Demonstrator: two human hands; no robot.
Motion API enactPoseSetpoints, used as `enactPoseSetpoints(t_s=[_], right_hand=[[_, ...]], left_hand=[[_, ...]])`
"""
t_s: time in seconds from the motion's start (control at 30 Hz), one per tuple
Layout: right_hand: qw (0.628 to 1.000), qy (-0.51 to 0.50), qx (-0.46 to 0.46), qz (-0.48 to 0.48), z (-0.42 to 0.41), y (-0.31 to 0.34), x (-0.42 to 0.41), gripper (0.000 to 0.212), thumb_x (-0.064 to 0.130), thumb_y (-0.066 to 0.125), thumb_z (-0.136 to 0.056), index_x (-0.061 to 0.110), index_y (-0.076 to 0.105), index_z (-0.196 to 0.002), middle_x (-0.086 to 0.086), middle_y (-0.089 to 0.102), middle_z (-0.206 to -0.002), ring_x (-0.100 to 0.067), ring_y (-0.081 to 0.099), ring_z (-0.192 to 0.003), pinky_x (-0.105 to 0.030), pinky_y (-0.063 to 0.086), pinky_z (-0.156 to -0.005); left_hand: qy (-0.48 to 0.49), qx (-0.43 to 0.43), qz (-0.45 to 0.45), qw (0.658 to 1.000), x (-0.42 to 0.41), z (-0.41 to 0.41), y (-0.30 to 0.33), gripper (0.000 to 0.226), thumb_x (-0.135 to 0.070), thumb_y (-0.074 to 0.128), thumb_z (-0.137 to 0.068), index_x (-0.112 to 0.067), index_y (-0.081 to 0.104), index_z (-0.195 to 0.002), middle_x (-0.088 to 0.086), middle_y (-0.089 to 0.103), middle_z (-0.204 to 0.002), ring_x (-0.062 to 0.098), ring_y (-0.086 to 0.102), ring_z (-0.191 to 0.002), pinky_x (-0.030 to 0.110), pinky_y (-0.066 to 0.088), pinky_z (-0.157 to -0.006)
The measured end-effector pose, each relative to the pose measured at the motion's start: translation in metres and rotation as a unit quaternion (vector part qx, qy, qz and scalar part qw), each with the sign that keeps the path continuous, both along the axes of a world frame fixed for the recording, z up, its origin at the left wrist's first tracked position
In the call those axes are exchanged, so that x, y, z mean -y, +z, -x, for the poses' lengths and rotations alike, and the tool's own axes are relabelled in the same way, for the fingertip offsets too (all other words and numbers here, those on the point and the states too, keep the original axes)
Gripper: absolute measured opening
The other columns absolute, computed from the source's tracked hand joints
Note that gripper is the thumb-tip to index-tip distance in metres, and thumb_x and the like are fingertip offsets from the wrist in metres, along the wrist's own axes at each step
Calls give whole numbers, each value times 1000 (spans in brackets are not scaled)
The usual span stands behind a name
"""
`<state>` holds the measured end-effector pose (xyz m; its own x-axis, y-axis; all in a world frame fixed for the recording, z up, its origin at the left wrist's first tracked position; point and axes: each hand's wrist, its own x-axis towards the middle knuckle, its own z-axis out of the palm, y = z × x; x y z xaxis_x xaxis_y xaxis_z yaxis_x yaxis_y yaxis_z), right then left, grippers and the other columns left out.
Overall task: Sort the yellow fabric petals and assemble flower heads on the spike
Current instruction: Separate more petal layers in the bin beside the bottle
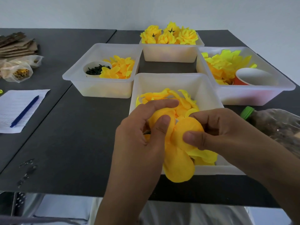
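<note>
Both hands work over the near white bin (209, 98), which holds loose yellow petals (183, 103). My left hand (139, 138) grips a layered yellow petal piece (177, 168) between thumb and fingers. My right hand (222, 132) pinches a round lobe of the same piece from the right. A small white tip shows between the lobes at the middle; whether it is the spike I cannot tell. Finished flower heads (170, 35) fill the far bin (168, 54).
The left bin (103, 90) holds petals and a cup of dark green parts (95, 69). The right bin (253, 93) holds brighter petals and a red paper cup (253, 77). A green-capped bottle (272, 120) lies at right. Paper with a blue pen (24, 111), bags and cardboard sit left.
</note>
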<state>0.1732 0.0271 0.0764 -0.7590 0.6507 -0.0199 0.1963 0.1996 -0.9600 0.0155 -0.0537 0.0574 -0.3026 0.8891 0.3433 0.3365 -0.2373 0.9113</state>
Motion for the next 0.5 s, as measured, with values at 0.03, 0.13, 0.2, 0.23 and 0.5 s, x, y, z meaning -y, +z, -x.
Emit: enactPoseSetpoints(t_s=[0.03, 0.13, 0.2, 0.23, 0.5], right_hand=[[1000, -8, -9, -3, 1, 0, 2, 27, 42, 67, -73, 22, 73, -89, -1, 74, -86, -14, 70, -80, -28, 57, -77], [999, -26, -29, -14, 4, -2, 6, 31, 43, 65, -73, 16, 72, -86, -4, 73, -82, -13, 68, -76, -25, 57, -72], [998, -44, -30, -40, 5, -4, 6, 37, 44, 65, -75, 8, 70, -84, -10, 70, -78, -19, 64, -70, -29, 56, -65], [997, -52, -29, -50, 6, -4, 6, 39, 44, 64, -77, 6, 70, -84, -16, 68, -79, -26, 62, -71, -35, 54, -65], [992, -104, -70, -22, 13, -9, 5, 50, 44, 53, -77, -4, 55, -65, -7, 51, -54, -8, 52, -51, -17, 45, -51]], left_hand=[[-1, 3, -1, 1000, -1, 0, 0, 26, -33, 52, -91, -39, 67, -110, -15, 69, -101, 12, 67, -90, 26, 52, -67], [-8, 1, 1, 1000, -3, 1, 0, 26, -32, 51, -92, -37, 67, -112, -14, 70, -99, 14, 67, -88, 30, 54, -67], [-11, 0, 3, 1000, -6, 1, 0, 26, -32, 51, -92, -38, 67, -111, -15, 69, -104, 14, 67, -93, 38, 58, -71], [-9, -4, 3, 1000, -7, 1, 1, 26, -32, 50, -91, -40, 67, -111, -17, 67, -106, 12, 67, -95, 39, 58, -72], [-5, -15, -24, 1000, -15, -3, 3, 23, -26, 51, -94, -35, 69, -106, -10, 69, -98, 14, 67, -82, 36, 56, -62]])
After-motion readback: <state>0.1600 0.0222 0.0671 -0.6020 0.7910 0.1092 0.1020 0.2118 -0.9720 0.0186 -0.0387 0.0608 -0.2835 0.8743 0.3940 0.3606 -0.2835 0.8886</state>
